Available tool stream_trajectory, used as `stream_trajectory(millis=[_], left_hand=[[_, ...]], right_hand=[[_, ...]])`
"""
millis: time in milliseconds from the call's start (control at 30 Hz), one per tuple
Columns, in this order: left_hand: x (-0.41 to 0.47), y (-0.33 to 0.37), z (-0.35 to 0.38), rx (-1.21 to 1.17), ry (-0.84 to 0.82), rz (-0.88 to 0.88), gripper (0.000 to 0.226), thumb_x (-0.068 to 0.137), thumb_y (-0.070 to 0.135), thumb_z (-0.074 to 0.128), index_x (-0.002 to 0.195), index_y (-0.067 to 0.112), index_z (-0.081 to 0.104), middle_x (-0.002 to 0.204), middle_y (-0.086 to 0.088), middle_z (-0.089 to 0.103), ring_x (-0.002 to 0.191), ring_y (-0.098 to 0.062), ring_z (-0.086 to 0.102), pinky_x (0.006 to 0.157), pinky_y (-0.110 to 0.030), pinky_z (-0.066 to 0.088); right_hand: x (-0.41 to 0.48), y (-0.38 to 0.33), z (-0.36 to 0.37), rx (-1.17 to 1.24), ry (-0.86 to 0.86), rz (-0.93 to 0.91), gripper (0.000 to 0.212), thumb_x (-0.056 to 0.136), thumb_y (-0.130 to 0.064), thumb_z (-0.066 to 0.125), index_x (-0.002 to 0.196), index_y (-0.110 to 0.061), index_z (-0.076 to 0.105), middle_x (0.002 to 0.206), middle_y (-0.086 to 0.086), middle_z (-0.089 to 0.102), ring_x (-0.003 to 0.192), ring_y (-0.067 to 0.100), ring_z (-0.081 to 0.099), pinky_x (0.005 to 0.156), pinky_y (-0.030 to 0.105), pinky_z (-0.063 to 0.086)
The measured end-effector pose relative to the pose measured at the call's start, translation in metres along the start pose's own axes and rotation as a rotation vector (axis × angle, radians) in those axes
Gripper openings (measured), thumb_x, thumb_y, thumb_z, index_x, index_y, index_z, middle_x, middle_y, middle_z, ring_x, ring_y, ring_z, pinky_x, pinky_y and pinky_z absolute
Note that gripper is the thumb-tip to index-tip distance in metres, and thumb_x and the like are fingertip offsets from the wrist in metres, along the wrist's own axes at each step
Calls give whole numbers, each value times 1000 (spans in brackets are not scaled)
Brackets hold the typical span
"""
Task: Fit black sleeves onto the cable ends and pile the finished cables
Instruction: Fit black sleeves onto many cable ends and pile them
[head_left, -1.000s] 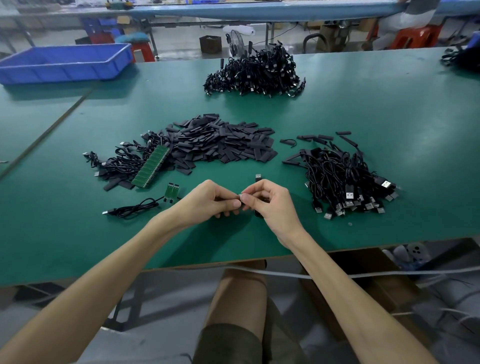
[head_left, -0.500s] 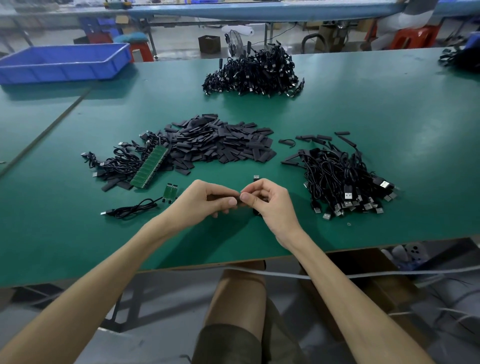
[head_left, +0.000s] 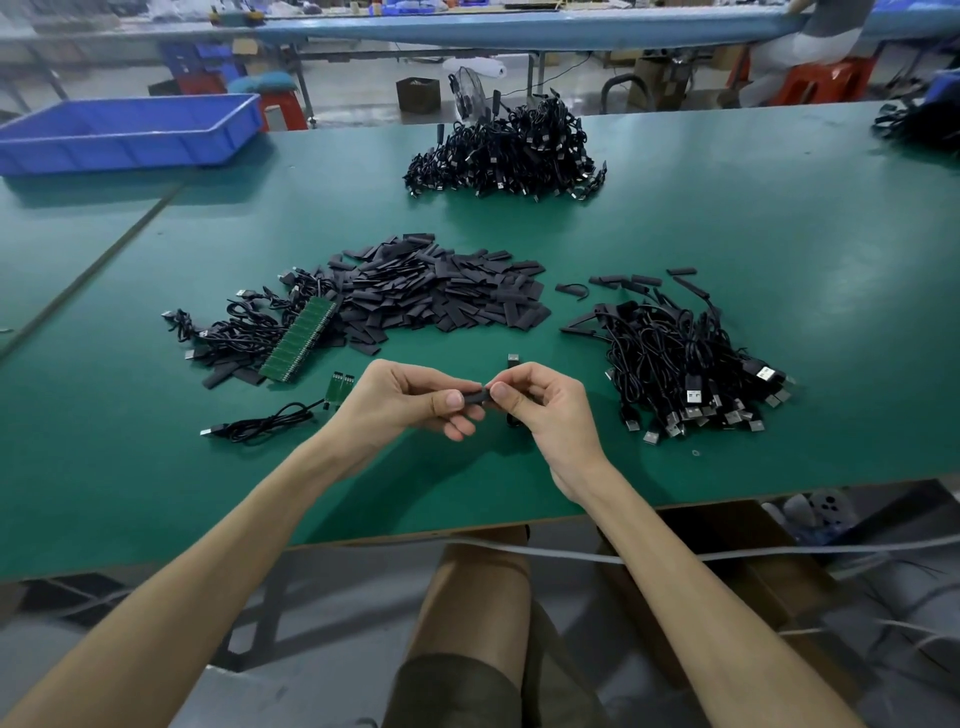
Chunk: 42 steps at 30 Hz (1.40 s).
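My left hand (head_left: 410, 402) pinches a short black sleeve (head_left: 475, 397) between thumb and fingers. My right hand (head_left: 545, 408) grips a black cable, its thumb tip against the sleeve's right end. The cable's USB plug (head_left: 513, 359) sticks up above my right fingers. A heap of loose black sleeves (head_left: 441, 296) lies beyond my hands. Black cables are piled to the right (head_left: 685, 364), to the left (head_left: 244, 332) and at the far middle (head_left: 506, 156).
A green strip of circuit boards (head_left: 301, 340) leans on the left cable pile, with small green boards (head_left: 340, 387) and one loose cable (head_left: 260, 427) close to my left hand. A blue tray (head_left: 130, 132) stands far left. The green table's front edge (head_left: 467, 535) runs under my forearms.
My hands have drawn slightly apart, so the sleeve now shows between my thumbs. Both hands stay at the same spot on the table.
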<state>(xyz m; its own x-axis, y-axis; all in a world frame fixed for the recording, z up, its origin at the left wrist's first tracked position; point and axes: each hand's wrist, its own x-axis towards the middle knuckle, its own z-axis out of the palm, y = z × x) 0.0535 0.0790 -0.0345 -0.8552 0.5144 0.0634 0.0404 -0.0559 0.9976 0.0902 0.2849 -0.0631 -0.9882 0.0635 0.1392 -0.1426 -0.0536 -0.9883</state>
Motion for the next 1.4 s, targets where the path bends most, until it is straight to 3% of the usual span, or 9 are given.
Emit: stream_trajectory(millis=[267, 467, 633, 733, 933, 1033, 1133, 1233, 1400], left_hand=[[12, -12, 22, -57, 194, 42, 26, 96, 13, 65, 118, 0, 67, 99, -15, 75, 85, -22, 72, 80, -28, 58], [15, -18, 43, 498, 43, 57, 42, 87, -2, 74, 121, 21, 64, 112, 3, 66, 95, -7, 67, 80, -27, 56], [18, -20, 51, 1025, 46, 248, 50, 86, 27, 80, 132, 18, 62, 130, 8, 56, 119, -12, 44, 101, -22, 36], [21, -18, 56, 1145, 87, 303, 31, 92, 33, 72, 119, 18, 70, 110, 3, 68, 103, -19, 54, 90, -33, 41], [27, -3, 57, 738, 208, 200, 23, 92, 24, 73, 113, 16, 70, 93, 10, 66, 77, -2, 64, 68, -12, 49], [37, 15, 64, 510, 227, 196, 19, 93, 17, 72, 112, 13, 72, 98, -6, 62, 66, -12, 70, 61, -23, 57], [50, 38, 74, 344, 199, 186, 24, 95, 10, 70, 118, 7, 70, 89, -7, 70, 74, -25, 74, 71, -40, 63], [66, 57, 92, 174, 132, 191, 21, 95, 3, 68, 115, -1, 66, 83, -8, 73, 77, -26, 76, 65, -38, 63], [98, 56, 121, 321, 72, 84, 35, 91, 18, 76, 117, -4, 65, 89, -13, 77, 74, -29, 76, 68, -41, 64]], right_hand=[[0, -2, 2, 90, 47, 7, 14, 89, -12, 79, 101, -14, 71, 86, -4, 77, 82, 8, 72, 75, 19, 54], [-2, -8, -2, 314, 202, 49, 8, 95, -13, 73, 101, -10, 70, 86, 9, 78, 76, 18, 75, 61, 22, 54], [1, -13, -7, 571, 317, 212, 6, 94, -12, 74, 95, -7, 70, 77, 11, 74, 64, 16, 71, 48, 21, 49], [2, -14, -7, 638, 325, 213, 5, 97, -11, 69, 95, -7, 68, 75, 9, 73, 68, 16, 75, 43, 20, 43], [4, -9, -6, 547, 312, 157, 17, 106, -9, 54, 105, -6, 71, 95, 3, 76, 90, 15, 71, 71, 25, 57], [5, -6, -1, 341, 257, 150, 14, 105, -3, 55, 106, -6, 69, 95, 4, 75, 88, 17, 69, 79, 33, 57], [5, -5, 3, 271, 219, 122, 11, 102, -3, 60, 107, -5, 70, 87, -3, 73, 80, 13, 65, 73, 29, 51], [6, -5, 2, 256, 216, 113, 14, 100, 4, 58, 104, -3, 70, 77, -6, 73, 69, 8, 65, 65, 23, 50], [7, -4, 3, 100, 231, 173, 25, 96, 4, 55, 83, -13, 67, 62, -7, 64, 60, 10, 56, 69, 26, 47]])
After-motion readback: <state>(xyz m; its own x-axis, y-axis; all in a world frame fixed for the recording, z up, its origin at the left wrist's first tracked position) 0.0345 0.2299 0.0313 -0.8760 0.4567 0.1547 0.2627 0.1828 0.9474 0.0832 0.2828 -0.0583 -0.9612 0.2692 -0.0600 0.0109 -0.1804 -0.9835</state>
